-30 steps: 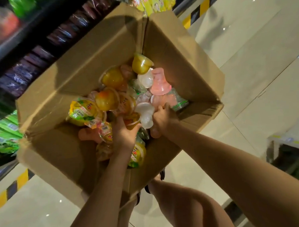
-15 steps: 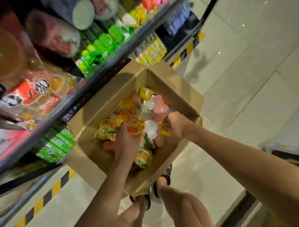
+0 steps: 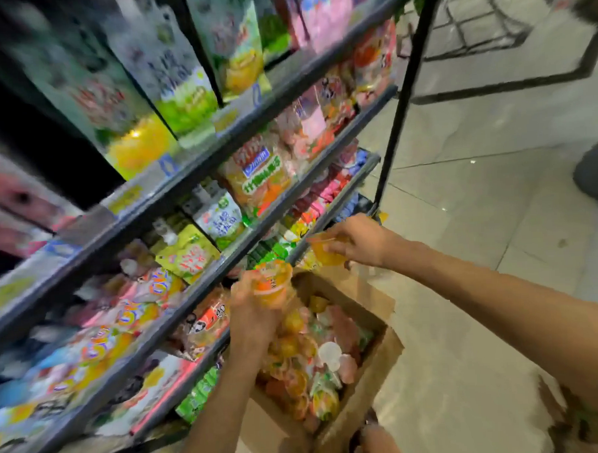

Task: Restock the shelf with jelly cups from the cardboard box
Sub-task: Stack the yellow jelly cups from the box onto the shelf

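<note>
An open cardboard box [image 3: 376, 377] sits on the floor beside the shelf, filled with several jelly cups [image 3: 317, 359] in orange, yellow, pink and white. My left hand [image 3: 250, 310] grips an orange jelly cup [image 3: 272, 285] lifted above the box's near-shelf corner. My right hand [image 3: 356, 239] holds a yellow-orange jelly cup [image 3: 324, 251] higher up, close to the edge of a lower shelf [image 3: 328, 221]. The whole view is motion-blurred.
A multi-tier dark metal shelf rack [image 3: 186, 183] packed with snack bags and pouches fills the left side. Its black upright post [image 3: 401, 95] stands just beyond my right hand. Pale tiled floor [image 3: 480, 252] stretches to the right. My foot [image 3: 372, 442] shows below the box.
Both hands came up out of the box, each with a jelly cup. The view swung up from the box to the shelf rack, and my right hand moved toward a lower shelf.
</note>
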